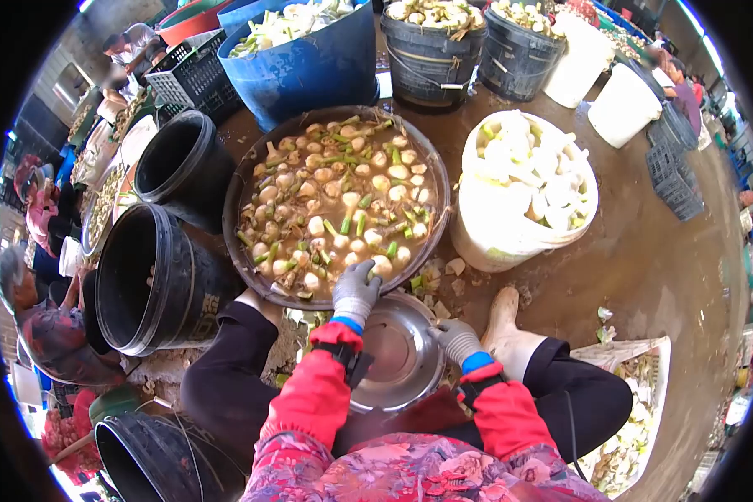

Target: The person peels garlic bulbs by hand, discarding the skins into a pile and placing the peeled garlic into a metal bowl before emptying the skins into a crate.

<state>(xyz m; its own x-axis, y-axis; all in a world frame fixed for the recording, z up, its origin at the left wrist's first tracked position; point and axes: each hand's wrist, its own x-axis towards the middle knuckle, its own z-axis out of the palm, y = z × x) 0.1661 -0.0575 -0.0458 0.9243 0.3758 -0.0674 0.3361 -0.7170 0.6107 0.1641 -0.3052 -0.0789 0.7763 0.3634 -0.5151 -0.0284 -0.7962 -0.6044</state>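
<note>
My left hand [356,293], in a grey glove, reaches over the near rim of a wide dark tub [441,238]. Its fingers extend beside a pale round bulb [381,265]; I see nothing held in them. Murky brown water in the tub carries many pale bulbs with green stem stubs. My right hand [458,339], gloved too, has its fingers curled at the right rim of a metal basin [381,385] in front of me. Whatever they grip is too small to make out. The basin's shiny inside shows between my arms.
To the right stands a white bucket [485,230] heaped with pale vegetable pieces. Black buckets [130,280] line the left, with a blue barrel [309,79] behind the tub. A white crate [657,393] of trimmings lies beside my right knee. Other people [54,326] sit at left.
</note>
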